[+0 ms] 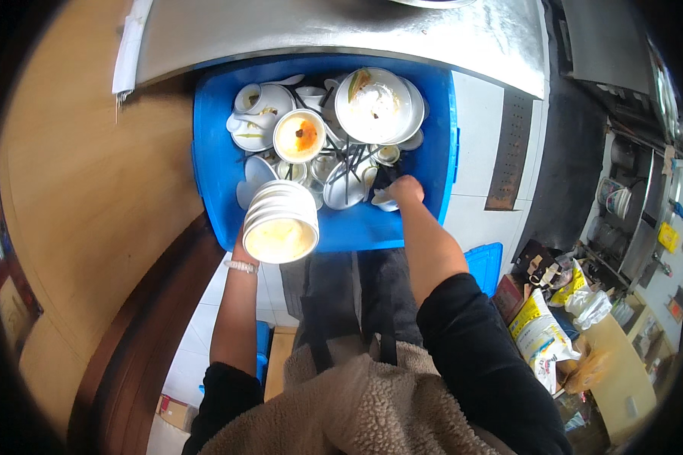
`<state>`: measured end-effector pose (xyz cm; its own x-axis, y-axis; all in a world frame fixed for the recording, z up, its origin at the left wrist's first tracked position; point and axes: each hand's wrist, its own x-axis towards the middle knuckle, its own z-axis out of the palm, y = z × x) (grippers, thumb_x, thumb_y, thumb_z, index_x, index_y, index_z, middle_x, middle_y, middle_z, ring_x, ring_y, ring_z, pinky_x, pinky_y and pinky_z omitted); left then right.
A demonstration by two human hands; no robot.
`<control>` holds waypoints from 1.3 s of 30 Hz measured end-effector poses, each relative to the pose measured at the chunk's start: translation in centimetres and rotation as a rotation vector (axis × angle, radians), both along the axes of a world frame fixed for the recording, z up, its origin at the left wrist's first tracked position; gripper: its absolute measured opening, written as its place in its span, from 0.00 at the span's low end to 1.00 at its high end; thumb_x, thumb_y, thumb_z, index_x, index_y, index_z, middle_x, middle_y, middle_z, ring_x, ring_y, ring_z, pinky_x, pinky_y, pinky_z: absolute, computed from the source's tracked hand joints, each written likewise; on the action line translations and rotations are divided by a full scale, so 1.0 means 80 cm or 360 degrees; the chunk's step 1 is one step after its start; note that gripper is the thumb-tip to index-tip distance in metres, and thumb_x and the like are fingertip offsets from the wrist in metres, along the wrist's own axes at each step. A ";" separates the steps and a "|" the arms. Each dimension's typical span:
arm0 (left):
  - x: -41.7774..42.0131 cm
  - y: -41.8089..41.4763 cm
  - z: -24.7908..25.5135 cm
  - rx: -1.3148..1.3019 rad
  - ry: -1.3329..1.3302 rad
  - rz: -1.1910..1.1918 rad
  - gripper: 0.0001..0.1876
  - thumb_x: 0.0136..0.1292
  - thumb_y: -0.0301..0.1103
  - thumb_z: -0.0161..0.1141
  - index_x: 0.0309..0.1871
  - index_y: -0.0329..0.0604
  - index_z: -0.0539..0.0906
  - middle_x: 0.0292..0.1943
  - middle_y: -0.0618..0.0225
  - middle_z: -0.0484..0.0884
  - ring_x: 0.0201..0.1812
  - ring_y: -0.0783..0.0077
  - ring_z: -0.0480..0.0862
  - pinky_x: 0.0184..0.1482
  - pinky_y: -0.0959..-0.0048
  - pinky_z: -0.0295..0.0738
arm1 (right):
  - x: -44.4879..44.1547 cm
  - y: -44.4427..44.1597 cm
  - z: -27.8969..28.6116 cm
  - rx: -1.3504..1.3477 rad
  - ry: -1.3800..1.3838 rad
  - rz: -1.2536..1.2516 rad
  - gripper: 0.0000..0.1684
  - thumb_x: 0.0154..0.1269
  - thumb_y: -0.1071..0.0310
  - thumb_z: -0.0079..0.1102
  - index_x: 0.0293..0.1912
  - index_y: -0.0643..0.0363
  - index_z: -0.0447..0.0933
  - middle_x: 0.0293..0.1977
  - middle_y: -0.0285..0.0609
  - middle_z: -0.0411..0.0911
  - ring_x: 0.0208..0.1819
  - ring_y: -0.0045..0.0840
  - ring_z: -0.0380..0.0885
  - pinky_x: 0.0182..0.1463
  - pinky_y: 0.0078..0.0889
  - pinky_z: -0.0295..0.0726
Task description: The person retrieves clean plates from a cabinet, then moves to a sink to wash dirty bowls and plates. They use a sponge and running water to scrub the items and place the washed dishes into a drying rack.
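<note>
My left hand (242,248), with a band at the wrist, holds a stack of white bowls (280,222) over the near left rim of a blue plastic bin (353,230). Yellowish residue coats the inside of the nearest bowl. Inside the bin, my right hand (408,189) reaches down at the near right, against a small white dish or spoon (385,200); its fingertips are hidden. Around it lie dark chopsticks (347,170), an oval white plate (341,187) and small cups (387,153). A soiled bowl (299,136) and large stacked bowls (373,108) rest farther back.
A stainless steel counter (341,25) runs along the bin's far side. To the left is a wooden panel (102,159). A blue lid (484,267), printed sacks (540,335) and a rusty floor grate (509,151) are on the right.
</note>
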<state>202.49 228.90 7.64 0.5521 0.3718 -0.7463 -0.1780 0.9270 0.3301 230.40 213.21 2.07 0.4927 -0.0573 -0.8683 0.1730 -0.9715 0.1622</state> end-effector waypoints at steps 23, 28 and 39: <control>0.059 -0.006 0.024 -0.0127 -0.0678 -0.0159 0.18 0.59 0.36 0.41 0.49 0.35 0.65 0.47 0.57 0.69 0.49 0.66 0.69 0.50 0.71 0.65 | -0.103 0.061 0.252 0.1771 -0.0065 0.0253 0.14 0.49 0.71 0.47 0.37 0.62 0.58 0.18 0.51 0.69 0.21 0.44 0.70 0.23 0.39 0.67; 0.030 0.001 -0.006 -0.0164 -0.0272 0.0016 0.18 0.60 0.36 0.37 0.50 0.34 0.64 0.47 0.56 0.69 0.47 0.64 0.71 0.49 0.69 0.67 | -0.121 0.062 0.234 0.1911 0.0032 -0.0137 0.13 0.52 0.72 0.50 0.36 0.62 0.58 0.20 0.46 0.71 0.20 0.32 0.72 0.23 0.28 0.69; -0.007 0.022 -0.008 -0.0219 -0.0135 0.0155 0.18 0.60 0.37 0.37 0.48 0.35 0.67 0.44 0.56 0.72 0.43 0.64 0.73 0.45 0.69 0.71 | -0.093 0.074 0.067 0.1829 -0.0064 0.1274 0.09 0.47 0.73 0.43 0.30 0.65 0.71 0.34 0.47 0.70 0.41 0.36 0.67 0.43 0.31 0.67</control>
<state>201.95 230.63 6.97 0.5816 0.3241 -0.7461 -0.2909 0.9394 0.1813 222.97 219.12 7.43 0.0785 0.9719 -0.2219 0.7508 -0.2041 -0.6283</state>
